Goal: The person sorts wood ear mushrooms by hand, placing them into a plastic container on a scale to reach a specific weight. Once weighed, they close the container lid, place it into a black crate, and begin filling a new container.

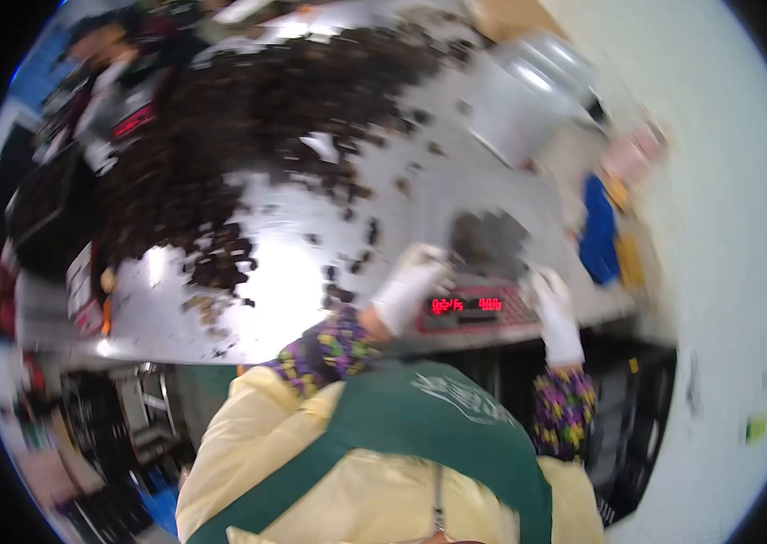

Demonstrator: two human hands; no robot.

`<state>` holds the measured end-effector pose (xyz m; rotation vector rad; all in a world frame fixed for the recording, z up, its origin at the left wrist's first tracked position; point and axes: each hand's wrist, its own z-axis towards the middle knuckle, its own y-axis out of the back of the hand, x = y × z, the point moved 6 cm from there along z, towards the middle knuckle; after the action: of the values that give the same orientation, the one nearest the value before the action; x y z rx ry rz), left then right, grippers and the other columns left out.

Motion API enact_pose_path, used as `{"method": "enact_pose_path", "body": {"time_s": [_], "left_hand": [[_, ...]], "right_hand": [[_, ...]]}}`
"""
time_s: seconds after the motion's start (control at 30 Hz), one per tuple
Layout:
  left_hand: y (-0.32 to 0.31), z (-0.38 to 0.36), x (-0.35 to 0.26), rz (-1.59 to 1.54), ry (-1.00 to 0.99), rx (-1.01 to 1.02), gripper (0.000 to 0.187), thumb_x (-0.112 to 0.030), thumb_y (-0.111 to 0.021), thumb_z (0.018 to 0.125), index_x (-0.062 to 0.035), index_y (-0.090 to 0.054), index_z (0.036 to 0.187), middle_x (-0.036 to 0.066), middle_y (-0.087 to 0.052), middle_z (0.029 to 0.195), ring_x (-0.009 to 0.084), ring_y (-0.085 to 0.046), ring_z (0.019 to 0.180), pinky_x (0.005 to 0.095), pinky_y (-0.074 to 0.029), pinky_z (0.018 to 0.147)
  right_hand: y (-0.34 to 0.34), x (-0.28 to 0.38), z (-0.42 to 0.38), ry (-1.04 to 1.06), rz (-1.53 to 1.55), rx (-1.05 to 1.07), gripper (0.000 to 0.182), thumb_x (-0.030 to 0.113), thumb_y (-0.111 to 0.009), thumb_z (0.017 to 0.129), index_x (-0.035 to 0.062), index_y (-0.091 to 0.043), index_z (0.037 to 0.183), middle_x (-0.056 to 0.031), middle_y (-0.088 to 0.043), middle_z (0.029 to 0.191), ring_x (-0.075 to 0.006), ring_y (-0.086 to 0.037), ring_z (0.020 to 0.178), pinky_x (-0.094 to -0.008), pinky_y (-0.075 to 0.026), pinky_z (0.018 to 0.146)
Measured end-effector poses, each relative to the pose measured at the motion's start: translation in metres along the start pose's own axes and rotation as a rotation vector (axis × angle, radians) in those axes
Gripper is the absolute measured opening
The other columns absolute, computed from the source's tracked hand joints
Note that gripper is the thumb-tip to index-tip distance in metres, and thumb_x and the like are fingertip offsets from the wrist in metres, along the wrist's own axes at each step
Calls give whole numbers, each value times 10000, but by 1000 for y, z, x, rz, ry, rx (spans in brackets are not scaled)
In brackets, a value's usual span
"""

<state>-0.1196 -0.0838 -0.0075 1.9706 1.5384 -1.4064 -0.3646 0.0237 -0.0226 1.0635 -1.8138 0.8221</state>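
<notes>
Both my hands wear white gloves. My left hand (412, 283) reaches over a scale (474, 308) with red digits, its fingers closed near a dark heap on the scale pan (489, 243). My right hand (554, 304) rests at the scale's right side, beside the pan. The view is blurred, so I cannot tell if either hand holds anything. A large pile of dark dried pieces (247, 127) covers the shiny metal table (293, 272) to the left.
A big metal pot (528, 95) stands at the table's far right. A blue cloth (597, 231) hangs off the right edge. A person in dark clothes (120, 82) is at the far left. Crates sit under the table.
</notes>
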Motion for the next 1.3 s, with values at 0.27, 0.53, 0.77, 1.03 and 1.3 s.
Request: {"method": "enact_pose_path", "body": {"time_s": [0.27,0.53,0.77,1.03,1.3], "left_hand": [[0,27,25,-59,45,-64,301,49,-615,816,-89,-470,1041,53,-613,794,143,-592,623,266,-484,521],[0,17,14,-28,13,-20,261,51,-617,844,-67,-474,1027,73,-627,814,151,-630,651,270,-521,549],[-19,-24,-15,-65,-149,130,186,27,-589,894,-60,-491,1027,65,-617,842,178,-663,754,305,-556,671],[-72,-32,-18,382,-281,250,392,-58,-530,1001,-12,-431,1378,116,-640,1075,193,-640,957,316,-514,886],[29,6,-61,677,-505,-424,412,-293,-450,1064,4,-484,1347,151,-597,1236,235,-573,1144,374,-461,1014]], "right_hand": [[16,1,7,-152,39,31,119,98,-578,952,84,-525,1057,-73,-646,913,-151,-650,778,-287,-552,680],[25,1,26,35,-263,-55,121,87,-552,962,87,-521,1080,-31,-619,863,-131,-628,715,-289,-550,664],[-32,-26,-20,167,594,223,516,68,-398,1011,89,-279,1512,-155,-448,1400,-295,-473,1304,-496,-484,1052],[0,39,-88,351,751,-455,412,238,-681,900,43,-553,1239,-33,-593,1147,-165,-554,1034,-349,-469,920],[252,-76,-313,74,215,-1275,667,386,-620,925,12,-420,1440,-145,-511,1379,-251,-511,1226,-379,-455,962]]}}
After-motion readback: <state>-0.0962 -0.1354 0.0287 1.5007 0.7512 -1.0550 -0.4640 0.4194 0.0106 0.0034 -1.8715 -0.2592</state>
